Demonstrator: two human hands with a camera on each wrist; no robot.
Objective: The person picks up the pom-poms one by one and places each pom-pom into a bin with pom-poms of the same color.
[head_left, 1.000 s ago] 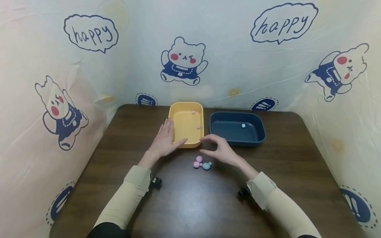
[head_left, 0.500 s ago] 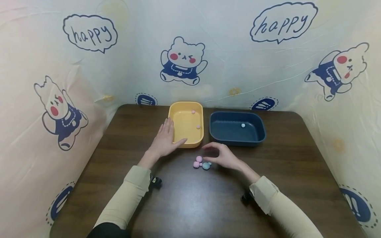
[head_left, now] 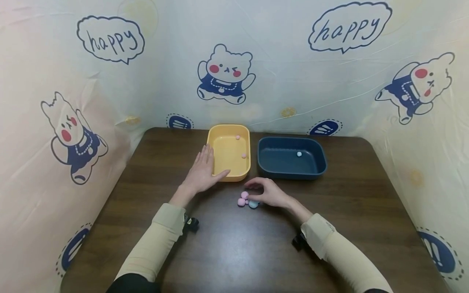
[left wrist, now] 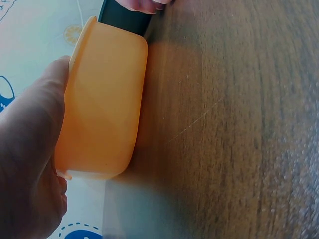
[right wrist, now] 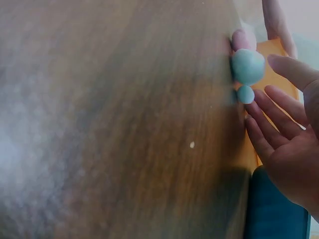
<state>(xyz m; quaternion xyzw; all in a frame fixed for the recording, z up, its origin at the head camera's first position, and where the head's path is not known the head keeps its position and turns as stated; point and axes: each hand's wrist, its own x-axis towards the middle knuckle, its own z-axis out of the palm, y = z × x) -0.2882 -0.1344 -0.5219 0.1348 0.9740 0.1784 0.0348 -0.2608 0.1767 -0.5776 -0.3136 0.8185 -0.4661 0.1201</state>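
Note:
My left hand [head_left: 199,171] rests against the left side of the yellow box [head_left: 231,178], fingers straight along its rim and thumb at the near corner. In the left wrist view, the thumb lies along the orange-looking wall [left wrist: 104,99]. My right hand [head_left: 272,192] reaches over a small cluster of balls, thumb and fingers apart. Two larger pink balls [head_left: 241,202] and a tiny pink one sit there beside a larger blue ball [head_left: 253,204]. Seen from the right wrist, a small blue ball [right wrist: 245,94] touches the larger one, right at the fingertips [right wrist: 255,107].
Two small pink balls [head_left: 244,156] lie inside the yellow box. To its right stands a dark blue box [head_left: 293,176] with one pale blue ball [head_left: 299,154] in it. Both boxes sit towards the back of the brown table [head_left: 234,252], before a printed cloth [head_left: 278,81].
My right hand has come down and towards me from near the boxes, then slightly left over the balls. The left hand has stayed against the yellow box.

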